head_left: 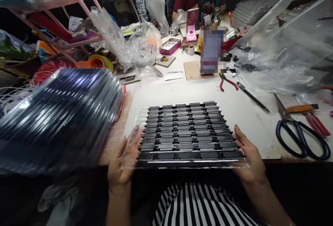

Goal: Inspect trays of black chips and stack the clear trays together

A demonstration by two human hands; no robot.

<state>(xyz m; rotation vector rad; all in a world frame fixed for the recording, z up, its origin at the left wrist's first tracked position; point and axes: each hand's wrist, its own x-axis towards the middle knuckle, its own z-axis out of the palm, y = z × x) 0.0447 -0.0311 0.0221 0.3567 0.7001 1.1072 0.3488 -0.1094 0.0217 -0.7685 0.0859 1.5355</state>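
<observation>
Two grips, left hand [121, 166] and right hand [251, 160], hold a clear tray [142, 115] whose black strips [187, 155] could slide if one side dips.

Black-and-white striped top [200, 207], bare forearms [118, 201]

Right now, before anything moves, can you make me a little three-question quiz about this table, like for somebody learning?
1. True or false: only the left hand holds the tray.
2. Pick one: the scissors have handles that are a) yellow, b) dark blue, c) white.
3. Fill in: as the person sees it, the stack is to the ____ of the tray.

Key: 1. False, the right hand holds it too. 2. b. 3. left.
</observation>
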